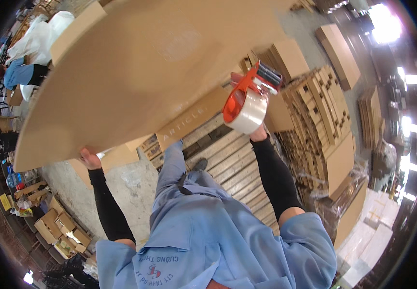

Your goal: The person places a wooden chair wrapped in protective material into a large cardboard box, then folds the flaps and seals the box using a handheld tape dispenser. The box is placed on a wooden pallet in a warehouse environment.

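A large brown cardboard box (117, 91) fills the upper left, its broad face tilted before me. My left hand (91, 158) grips its near lower edge, the thumb showing and the other fingers hidden behind the board. In my right hand (258, 133) is a red tape dispenser (234, 103) with a wide roll of clear tape (253, 114), held up beside the box's right side. The dispenser hides most of that hand's fingers. Below the broad face shows a narrow printed side panel (191, 120) of cardboard.
A slatted wooden pallet (237, 168) lies by my feet. To the right stands a tall stack of cardboard pieces (317, 115), with wrapped cartons (353, 207) nearer me. Open boxes (56, 226) sit at lower left. Another person (19, 74) bends at far left.
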A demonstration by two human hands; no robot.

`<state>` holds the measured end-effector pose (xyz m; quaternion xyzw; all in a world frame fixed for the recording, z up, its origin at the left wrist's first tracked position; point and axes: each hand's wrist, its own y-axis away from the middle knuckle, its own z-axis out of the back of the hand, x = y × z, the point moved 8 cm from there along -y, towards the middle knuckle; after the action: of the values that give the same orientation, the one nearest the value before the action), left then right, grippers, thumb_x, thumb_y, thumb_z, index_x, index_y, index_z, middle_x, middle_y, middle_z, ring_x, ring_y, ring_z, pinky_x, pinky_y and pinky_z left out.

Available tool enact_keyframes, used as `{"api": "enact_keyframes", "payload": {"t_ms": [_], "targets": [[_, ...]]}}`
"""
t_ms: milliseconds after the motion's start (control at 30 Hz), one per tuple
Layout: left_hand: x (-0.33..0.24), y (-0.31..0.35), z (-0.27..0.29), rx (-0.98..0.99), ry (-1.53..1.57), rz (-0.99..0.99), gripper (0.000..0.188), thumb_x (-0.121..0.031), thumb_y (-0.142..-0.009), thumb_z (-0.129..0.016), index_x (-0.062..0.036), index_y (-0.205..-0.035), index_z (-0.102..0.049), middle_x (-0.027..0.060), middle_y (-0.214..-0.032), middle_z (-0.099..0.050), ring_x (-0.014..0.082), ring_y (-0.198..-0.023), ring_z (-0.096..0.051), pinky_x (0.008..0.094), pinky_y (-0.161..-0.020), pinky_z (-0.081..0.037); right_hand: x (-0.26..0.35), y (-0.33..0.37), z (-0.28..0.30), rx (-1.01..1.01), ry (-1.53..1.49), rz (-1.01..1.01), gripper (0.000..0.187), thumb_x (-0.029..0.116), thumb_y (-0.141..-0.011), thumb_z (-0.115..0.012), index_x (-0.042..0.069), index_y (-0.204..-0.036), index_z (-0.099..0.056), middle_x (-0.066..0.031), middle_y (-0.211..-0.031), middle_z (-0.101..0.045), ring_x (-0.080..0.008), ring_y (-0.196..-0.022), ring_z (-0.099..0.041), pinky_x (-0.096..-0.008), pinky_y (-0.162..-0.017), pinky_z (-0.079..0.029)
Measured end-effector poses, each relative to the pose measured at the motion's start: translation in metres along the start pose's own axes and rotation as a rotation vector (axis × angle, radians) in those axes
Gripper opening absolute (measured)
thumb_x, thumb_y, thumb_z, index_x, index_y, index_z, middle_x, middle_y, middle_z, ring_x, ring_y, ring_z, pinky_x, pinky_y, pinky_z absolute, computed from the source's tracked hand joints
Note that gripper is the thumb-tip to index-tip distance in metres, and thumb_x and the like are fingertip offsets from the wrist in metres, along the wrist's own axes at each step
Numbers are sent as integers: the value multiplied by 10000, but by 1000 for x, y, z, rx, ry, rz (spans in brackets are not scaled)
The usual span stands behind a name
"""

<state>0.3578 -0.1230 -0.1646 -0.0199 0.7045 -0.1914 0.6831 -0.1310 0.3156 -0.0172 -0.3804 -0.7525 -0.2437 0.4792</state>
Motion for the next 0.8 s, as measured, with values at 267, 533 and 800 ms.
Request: {"api": "enact_keyframes", "payload": {"t_ms": [267,533,800], "targets": [[-4,72,-30,175,296,771,605,-389,-951,-685,-19,-1402,-525,119,-1299,-632,290,-1247,-583,428,-1095,-439,27,-65,-25,213,243,-30,591,483,-950,-570,24,-1312,-480,-133,-1299,-547,-239,-1067,-618,-413,-894,-533],[-203,-85,-115,1211,-688,487,580,-107,-754,-833,16,-1281,-625,204,-1391,-603,402,-1311,-548,455,-1120,-416,195,-89,-34,412,509,460,427,364,-903,-718,48,-1122,-535,-121,-1081,-587,-257,-954,-607,-424,-842,-508],[-149,-92,-265,1468,-973,-264,609,-501,-645,-870,-57,-1035,-723,222,-1689,-155,483,-1544,-125,688,-1219,-88,312,-278,-139,369,684,101,452,256,-929,-672,10,-1298,-589,-228,-1281,-652,-360,-1132,-651,-455,-982,-486]]}}
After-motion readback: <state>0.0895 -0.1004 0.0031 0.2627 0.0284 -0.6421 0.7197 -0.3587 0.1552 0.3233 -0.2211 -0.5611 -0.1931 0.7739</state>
